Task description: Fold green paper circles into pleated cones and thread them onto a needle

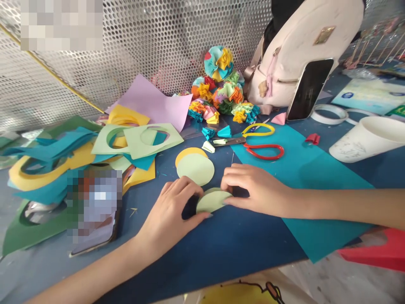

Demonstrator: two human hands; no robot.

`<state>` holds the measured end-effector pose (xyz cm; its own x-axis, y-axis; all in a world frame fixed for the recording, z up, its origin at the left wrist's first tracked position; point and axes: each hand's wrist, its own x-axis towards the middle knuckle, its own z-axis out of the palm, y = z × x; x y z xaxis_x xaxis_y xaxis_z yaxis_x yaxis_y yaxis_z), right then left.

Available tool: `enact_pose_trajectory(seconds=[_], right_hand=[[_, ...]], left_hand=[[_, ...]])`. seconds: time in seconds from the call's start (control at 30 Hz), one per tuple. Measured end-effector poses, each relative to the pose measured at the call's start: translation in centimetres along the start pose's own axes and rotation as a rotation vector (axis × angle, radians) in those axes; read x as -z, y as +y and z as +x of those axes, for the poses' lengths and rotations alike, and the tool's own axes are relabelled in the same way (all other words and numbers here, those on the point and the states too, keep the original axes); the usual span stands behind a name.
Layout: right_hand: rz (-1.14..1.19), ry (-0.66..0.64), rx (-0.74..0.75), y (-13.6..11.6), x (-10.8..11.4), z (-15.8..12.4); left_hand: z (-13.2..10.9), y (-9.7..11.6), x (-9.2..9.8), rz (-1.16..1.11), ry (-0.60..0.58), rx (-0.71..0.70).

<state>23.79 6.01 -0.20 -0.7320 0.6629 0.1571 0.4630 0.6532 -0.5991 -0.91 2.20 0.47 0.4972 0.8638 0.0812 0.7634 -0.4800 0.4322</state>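
A light green paper circle [212, 201], folded over into a half-round, is held between my two hands just above the blue table. My left hand [179, 207] pinches its left end between thumb and fingers. At the right end, my right hand [249, 185] grips it the same way. Just beyond lie a flat light green paper disc [195, 168] and a yellow paper disc [190, 153] partly under it. Scissors [259, 141] with one yellow and one red handle rest behind my right hand, beside small folded paper pieces [209, 146].
Cut paper sheets with round holes [136, 139] pile up at left, near a phone [98, 228]. Paper flower balls [218, 63], a pale backpack [303, 46] and a leaning phone [310, 88] stand behind. A teal sheet [303, 169], tape rolls [329, 114] and a paper cup [363, 139] are right.
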Motion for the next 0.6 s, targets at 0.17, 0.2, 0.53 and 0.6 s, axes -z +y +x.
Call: enact_pose_trajectory(seconds=[0.17,0.2,0.53,0.6], right_hand=[[0.093,0.166,0.014,-0.6,0.4,0.9],[0.094,0.194,0.021,-0.7,0.5,1.0],[-0.104,0.303,0.141,-0.4,-0.3,1.3],[-0.133,0.375,0.188,-0.2,-0.5,1.2]], left_hand=[[1.0,-0.5,0.2,-0.552,0.127,0.218],[1.2,-0.4,0.3,-0.701,0.108,0.255],[2.1,0.4,0.3,-1.266,0.031,0.407],[2.3,0.3,0.2,-1.295,0.004,0.415]])
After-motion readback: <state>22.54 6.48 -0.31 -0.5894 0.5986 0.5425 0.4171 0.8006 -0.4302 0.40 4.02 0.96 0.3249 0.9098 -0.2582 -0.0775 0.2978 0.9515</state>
